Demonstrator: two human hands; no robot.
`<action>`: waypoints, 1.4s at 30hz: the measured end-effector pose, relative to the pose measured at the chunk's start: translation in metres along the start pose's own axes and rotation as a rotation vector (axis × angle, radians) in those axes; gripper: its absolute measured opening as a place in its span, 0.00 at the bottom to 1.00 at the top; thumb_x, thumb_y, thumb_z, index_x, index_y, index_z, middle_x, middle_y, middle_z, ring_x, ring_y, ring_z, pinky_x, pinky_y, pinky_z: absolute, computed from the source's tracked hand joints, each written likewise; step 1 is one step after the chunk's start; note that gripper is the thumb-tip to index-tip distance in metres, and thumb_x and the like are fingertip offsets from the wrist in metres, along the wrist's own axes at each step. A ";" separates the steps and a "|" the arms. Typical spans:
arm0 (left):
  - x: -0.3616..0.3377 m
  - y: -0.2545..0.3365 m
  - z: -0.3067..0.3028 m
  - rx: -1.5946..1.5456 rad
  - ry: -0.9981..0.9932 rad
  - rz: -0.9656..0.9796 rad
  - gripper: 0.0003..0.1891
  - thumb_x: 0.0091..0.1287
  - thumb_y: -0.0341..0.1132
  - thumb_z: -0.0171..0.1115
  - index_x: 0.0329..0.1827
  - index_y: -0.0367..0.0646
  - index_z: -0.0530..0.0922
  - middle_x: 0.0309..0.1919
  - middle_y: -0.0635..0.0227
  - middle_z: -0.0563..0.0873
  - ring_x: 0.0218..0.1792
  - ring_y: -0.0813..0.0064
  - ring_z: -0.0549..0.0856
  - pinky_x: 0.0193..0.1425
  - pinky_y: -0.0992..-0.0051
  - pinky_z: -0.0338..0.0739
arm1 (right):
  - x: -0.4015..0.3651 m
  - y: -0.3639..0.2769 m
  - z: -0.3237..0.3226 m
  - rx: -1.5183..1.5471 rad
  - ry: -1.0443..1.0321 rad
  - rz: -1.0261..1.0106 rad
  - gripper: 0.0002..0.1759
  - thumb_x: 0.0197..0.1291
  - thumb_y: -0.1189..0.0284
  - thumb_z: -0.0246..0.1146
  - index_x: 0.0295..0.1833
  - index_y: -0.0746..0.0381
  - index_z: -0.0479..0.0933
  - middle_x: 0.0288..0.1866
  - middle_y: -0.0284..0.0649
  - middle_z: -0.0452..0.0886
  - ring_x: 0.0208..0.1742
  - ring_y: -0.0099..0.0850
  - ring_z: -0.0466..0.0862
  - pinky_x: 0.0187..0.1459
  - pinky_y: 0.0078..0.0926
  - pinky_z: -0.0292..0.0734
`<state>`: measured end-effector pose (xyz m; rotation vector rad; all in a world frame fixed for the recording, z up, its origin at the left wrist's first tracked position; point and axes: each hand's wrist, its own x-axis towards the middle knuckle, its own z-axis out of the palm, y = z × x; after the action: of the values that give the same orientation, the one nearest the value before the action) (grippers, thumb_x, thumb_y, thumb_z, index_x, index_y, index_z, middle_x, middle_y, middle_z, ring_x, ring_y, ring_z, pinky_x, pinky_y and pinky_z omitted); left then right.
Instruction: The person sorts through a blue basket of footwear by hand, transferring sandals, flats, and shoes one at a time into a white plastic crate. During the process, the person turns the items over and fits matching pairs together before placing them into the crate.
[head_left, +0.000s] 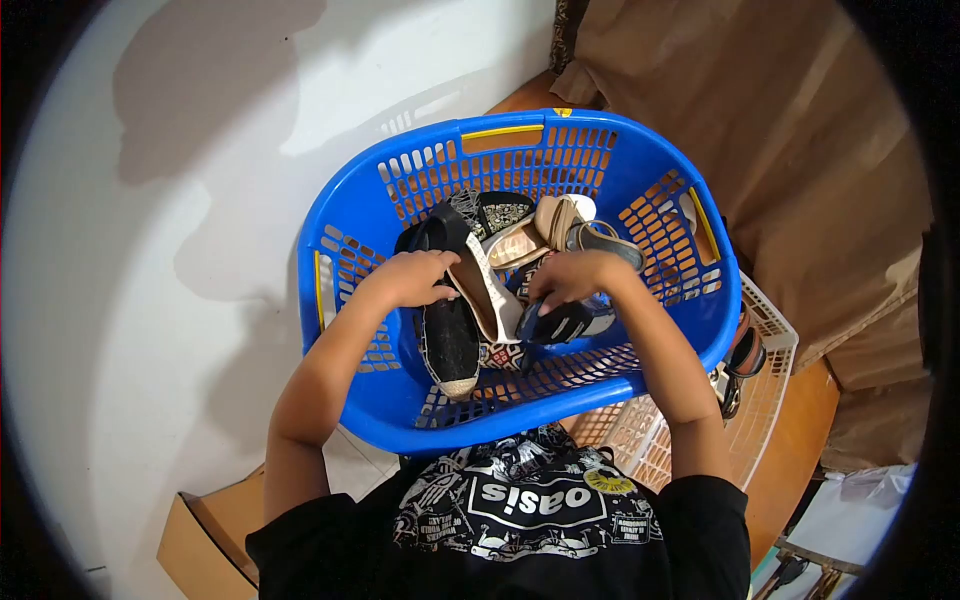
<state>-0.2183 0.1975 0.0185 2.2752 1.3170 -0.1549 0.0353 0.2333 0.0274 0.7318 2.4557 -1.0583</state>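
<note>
I note both hands inside the blue basket (520, 131), which sits against a white wall. Left hand (405, 280): fingers curled shut around the far end of a black espadrille (450, 345), its toe pointing to the near wall. Right hand (570, 278): fingers bent down and closed on a dark striped shoe (565, 322), mid-basket, just right of the espadrille. Beige sandals (545, 228) lie farther in. A white basket (770, 335) stands near right, and I see a cardboard box (200, 535) near left.
</note>
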 end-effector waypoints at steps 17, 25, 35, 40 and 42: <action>-0.002 0.051 -0.006 -0.396 0.356 0.502 0.38 0.49 0.40 0.68 0.62 0.40 0.59 0.47 0.59 0.73 0.50 0.67 0.72 0.56 0.71 0.65 | -0.102 -0.032 -0.033 0.301 1.465 0.014 0.13 0.55 0.66 0.58 0.35 0.67 0.75 0.20 0.37 0.74 0.21 0.22 0.71 0.26 0.18 0.67; -0.014 0.105 -0.014 -0.361 0.484 0.588 0.43 0.43 0.46 0.72 0.61 0.37 0.60 0.55 0.52 0.68 0.57 0.60 0.69 0.61 0.66 0.62 | -0.151 -0.027 0.020 0.773 1.833 -0.061 0.11 0.57 0.70 0.58 0.31 0.68 0.75 0.20 0.28 0.72 0.19 0.14 0.70 0.22 0.11 0.64; 0.036 0.236 -0.004 -0.449 0.568 0.749 0.34 0.44 0.40 0.72 0.53 0.36 0.66 0.45 0.55 0.76 0.48 0.60 0.76 0.52 0.69 0.69 | -0.272 0.001 0.139 1.012 2.159 -0.103 0.10 0.55 0.73 0.58 0.42 0.66 0.71 0.26 0.30 0.76 0.20 0.13 0.74 0.22 0.09 0.73; 0.088 0.299 0.021 -0.237 0.488 0.815 0.32 0.46 0.40 0.68 0.52 0.38 0.66 0.45 0.54 0.75 0.49 0.56 0.73 0.53 0.62 0.65 | -0.325 0.017 0.205 1.052 2.234 0.147 0.14 0.56 0.74 0.55 0.49 0.61 0.66 0.27 0.30 0.75 0.22 0.14 0.75 0.25 0.11 0.74; 0.106 0.324 0.026 -0.113 0.466 0.826 0.31 0.47 0.41 0.66 0.53 0.38 0.64 0.46 0.55 0.74 0.51 0.57 0.72 0.54 0.62 0.63 | -0.340 0.032 0.230 1.106 2.234 0.204 0.17 0.56 0.74 0.55 0.52 0.61 0.63 0.34 0.36 0.76 0.27 0.22 0.78 0.28 0.18 0.77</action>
<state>0.1131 0.1368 0.0785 2.6359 0.4432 0.7430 0.3544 -0.0268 0.0345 4.0796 1.8907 -1.8687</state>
